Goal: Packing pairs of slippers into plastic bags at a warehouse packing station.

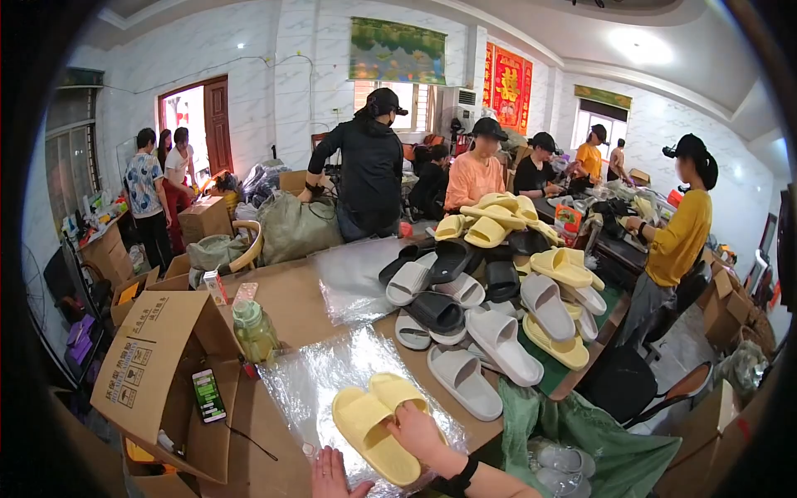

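A pair of pale yellow slide slippers [375, 432] lies side by side over a stack of clear plastic bags [309, 383] at the table's near edge. My right hand [417, 433], coming from the lower right with a black band on the wrist, has its fingers closed at the strap and opening of the slippers. My left hand [334, 476] rests flat with fingers stretched, on the near edge of the plastic just left of the slippers, and holds nothing. Beyond my right hand rises a heap of grey slippers [504, 336], black slippers [437, 312] and yellow slippers [496, 217].
At left an open cardboard box [154, 357] holds a phone [208, 395] with a lit screen. A glass jar [254, 332] stands beside it. A green sack [581, 423] hangs at the table's right edge, near a black chair [623, 378]. Several people work around the room.
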Demonstrator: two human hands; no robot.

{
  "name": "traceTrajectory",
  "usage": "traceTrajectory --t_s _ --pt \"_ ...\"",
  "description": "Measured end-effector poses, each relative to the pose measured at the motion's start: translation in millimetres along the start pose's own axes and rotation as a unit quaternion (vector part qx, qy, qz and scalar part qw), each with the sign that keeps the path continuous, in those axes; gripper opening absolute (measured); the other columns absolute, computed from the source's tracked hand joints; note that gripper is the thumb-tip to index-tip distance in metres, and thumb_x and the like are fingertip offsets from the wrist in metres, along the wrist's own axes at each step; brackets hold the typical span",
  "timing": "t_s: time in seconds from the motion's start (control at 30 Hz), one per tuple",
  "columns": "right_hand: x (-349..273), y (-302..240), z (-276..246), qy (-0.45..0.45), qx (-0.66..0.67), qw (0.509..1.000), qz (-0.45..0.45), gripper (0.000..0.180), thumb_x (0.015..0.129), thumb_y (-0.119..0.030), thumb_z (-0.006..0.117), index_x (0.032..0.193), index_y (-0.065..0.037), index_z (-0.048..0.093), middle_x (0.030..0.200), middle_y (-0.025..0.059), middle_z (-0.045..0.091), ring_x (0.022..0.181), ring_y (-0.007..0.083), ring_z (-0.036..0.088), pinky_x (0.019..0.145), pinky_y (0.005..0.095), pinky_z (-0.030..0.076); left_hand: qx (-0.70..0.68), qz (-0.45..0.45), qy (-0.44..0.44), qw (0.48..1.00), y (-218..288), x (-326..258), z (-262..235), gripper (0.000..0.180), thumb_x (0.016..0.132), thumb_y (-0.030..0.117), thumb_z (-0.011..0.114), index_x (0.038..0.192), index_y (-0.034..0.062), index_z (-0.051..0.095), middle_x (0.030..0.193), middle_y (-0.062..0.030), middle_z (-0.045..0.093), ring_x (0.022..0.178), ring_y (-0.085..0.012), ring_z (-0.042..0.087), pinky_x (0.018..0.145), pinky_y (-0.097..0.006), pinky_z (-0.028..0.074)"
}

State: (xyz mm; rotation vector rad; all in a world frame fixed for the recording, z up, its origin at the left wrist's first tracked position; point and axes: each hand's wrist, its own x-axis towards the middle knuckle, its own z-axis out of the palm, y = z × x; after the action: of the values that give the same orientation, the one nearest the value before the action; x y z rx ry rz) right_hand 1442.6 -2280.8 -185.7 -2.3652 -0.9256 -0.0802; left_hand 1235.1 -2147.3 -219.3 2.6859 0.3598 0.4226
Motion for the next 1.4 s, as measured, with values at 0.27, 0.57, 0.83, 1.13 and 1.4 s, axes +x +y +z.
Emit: traceTrajectory --t_s 0.27,0.57,0.83,1.13,1.4 --pt "-4.8 12.4 23.9 -0.043 -0.044 0.997 -0.049 0.04 0.09 -0.041 0.058 0.095 -0.001 0.061 0.096 0.0172 0.058 0.087 0.0351 0.061 0.072 0.0446 0.052 0.007 0.013 0.012 1.0 -0.5 0.8 4.6 0.096 0.082 0.052 0.064 0.146 -0.0063 0.023 0.148 -0.0313 0.029 0.138 -0.046 0.025 0.115 -0.052 0.02" --pt "-6.5 49.1 70.7 0.011 -0.002 0.998 -0.059 0.027 0.089 -0.029 0.056 0.087 -0.003 0.064 0.088 0.0177 0.061 0.077 0.0379 0.061 0.07 0.0463 0.05 0.0 -0.027 -0.052 0.998 -14.7 7.6 -3.9 0.093 0.08 0.056 0.063 0.139 -0.0092 0.034 0.145 -0.0319 0.032 0.138 -0.0423 0.03 0.113 -0.05 0.024" --pt "-37.3 -25.6 -16.6 0.008 0.03 0.99 -0.139 0.022 0.09 -0.019 0.06 0.086 0.003 0.06 0.082 0.0214 0.058 0.074 0.0392 0.056 0.067 0.0459 0.046 0.021 -0.012 0.017 1.0 -15.4 -7.9 15.9 0.089 0.091 0.058 0.047 0.146 -0.0066 0.022 0.151 -0.0285 0.025 0.141 -0.0408 0.025 0.117 -0.045 0.02" --pt "-44.6 -28.9 -17.2 -0.025 0.033 0.995 -0.093 0.027 0.091 -0.022 0.058 0.081 0.003 0.059 0.084 0.0234 0.06 0.078 0.0418 0.057 0.07 0.0494 0.045 0.021 -0.009 0.038 0.999 -18.2 -7.5 20.3 0.088 0.091 0.057 0.048 0.147 -0.004 0.021 0.153 -0.0267 0.022 0.143 -0.0384 0.022 0.118 -0.043 0.018" --pt "-54.0 -17.3 -41.5 -0.028 -0.066 0.997 -0.028 0.031 0.092 -0.027 0.056 0.09 0.003 0.062 0.088 0.0225 0.061 0.08 0.0401 0.059 0.072 0.0474 0.047 0.008 0.003 0.015 1.0 -18.7 -9.1 18.8 0.077 0.09 0.052 0.053 0.15 0.0131 0.026 0.154 -0.0269 0.016 0.143 -0.0422 0.017 0.117 -0.048 0.017"
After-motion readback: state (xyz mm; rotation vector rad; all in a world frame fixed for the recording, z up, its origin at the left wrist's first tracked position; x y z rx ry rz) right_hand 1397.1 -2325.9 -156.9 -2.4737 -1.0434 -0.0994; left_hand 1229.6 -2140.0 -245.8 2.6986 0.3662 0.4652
